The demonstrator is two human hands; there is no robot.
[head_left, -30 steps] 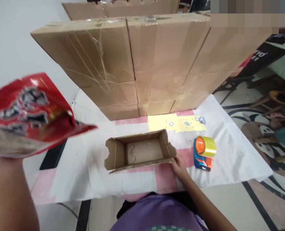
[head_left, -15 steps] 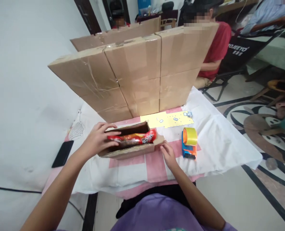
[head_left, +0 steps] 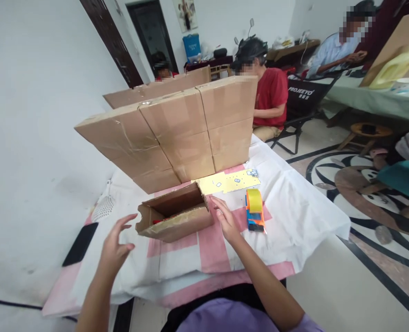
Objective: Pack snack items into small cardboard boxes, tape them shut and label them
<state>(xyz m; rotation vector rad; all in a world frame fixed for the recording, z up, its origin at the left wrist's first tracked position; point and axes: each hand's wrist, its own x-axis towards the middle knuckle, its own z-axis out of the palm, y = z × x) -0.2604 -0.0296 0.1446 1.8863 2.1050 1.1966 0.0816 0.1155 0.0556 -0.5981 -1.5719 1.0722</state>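
Note:
In the head view, an uncovered cardboard box stands on the table in front of me. Low inside it a sliver of a red packet shows; the box's near wall hides the rest. My left hand is just off the box's left end, thumb and fingers spread, holding nothing. At the right end my right hand has its fingers apart and empty, close to the box wall; I cannot tell whether they touch it. Right of that hand lies an orange and blue tape dispenser with a yellow tape roll.
A tall cardboard panel stands across the table behind the box. A yellow printed strip lies before it. At left are a black phone and a white perforated strainer. A person in a red shirt sits beyond the panel.
The red packet has gone down into the box. My left hand has let go and moved left, off the box. My right hand has come off the right flap. The view has tilted up.

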